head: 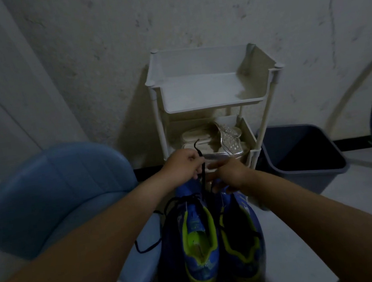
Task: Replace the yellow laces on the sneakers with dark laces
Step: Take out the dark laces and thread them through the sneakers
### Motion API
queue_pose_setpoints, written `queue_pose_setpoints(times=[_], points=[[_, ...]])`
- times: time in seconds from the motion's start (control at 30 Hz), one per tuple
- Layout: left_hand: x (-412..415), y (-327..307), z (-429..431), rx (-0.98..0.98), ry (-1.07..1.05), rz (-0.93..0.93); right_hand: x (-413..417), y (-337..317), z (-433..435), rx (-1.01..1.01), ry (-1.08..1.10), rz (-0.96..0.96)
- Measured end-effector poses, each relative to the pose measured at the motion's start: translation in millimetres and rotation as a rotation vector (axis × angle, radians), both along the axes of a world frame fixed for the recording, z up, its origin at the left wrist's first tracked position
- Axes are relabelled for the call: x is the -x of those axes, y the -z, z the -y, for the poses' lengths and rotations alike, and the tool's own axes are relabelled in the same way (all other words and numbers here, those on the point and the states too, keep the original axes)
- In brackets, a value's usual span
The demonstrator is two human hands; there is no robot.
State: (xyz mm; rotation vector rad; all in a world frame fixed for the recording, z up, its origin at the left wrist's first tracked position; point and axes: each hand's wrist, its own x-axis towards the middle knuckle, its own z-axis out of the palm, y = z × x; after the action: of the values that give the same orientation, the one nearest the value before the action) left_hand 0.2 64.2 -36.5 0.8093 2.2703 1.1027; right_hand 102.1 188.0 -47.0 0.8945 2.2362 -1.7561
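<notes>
Centrally: left hand [183, 166] pinches lace [203, 174], which runs vertically down to sneaker [198, 241] just below. Beside it, right hand [231, 175]; grip unclear.

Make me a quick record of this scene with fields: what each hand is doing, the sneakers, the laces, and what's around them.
left hand: left hand pinches the dark lace, drawn up from the sneakers
right hand: right hand is beside it over the toes; grip unclear
sneakers: blue sneakers with yellow-green lining, side by side, heels toward the camera
yellow laces: none seen
behind: white rack, pale sandals on its lower shelf
sides: blue seat on the left, grey bin on the right
</notes>
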Motion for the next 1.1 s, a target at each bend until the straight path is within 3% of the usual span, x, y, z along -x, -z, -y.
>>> queue_pose_setpoints(times=[0.1, 0.3, 0.43, 0.53, 0.67, 0.77, 0.87, 0.97, 1.1], points=[[-4, -12, 1, -0.183, -0.087, 0.074, -1, 4, 5, -0.05, -0.175, 0.059], [-1, -17, 9, -0.252, -0.139, 0.128, 4, 3, 11, -0.146, -0.168, 0.011], [2, -8, 14, -0.022, -0.066, 0.154, 6, -8, 14, -0.053, -0.03, -0.18], [-2, -4, 18, 0.204, 0.139, 0.108, 11, -16, 13, -0.009, 0.052, -0.36], [-8, -5, 18, 0.256, 0.255, 0.085, 16, -21, 10, 0.012, 0.114, -0.48], [-8, -5, 15, 0.202, 0.203, 0.045, 14, -23, 11, 0.011, 0.121, -0.445], [-4, -6, 9, 0.069, 0.047, 0.024, 9, -24, 11, -0.018, 0.1, -0.269], [-2, -11, 8, -0.126, -0.124, 0.056, 4, -18, 11, -0.083, -0.053, -0.099], [-3, -19, 10, -0.292, -0.191, 0.105, 3, -8, 16, -0.17, -0.269, 0.019]])
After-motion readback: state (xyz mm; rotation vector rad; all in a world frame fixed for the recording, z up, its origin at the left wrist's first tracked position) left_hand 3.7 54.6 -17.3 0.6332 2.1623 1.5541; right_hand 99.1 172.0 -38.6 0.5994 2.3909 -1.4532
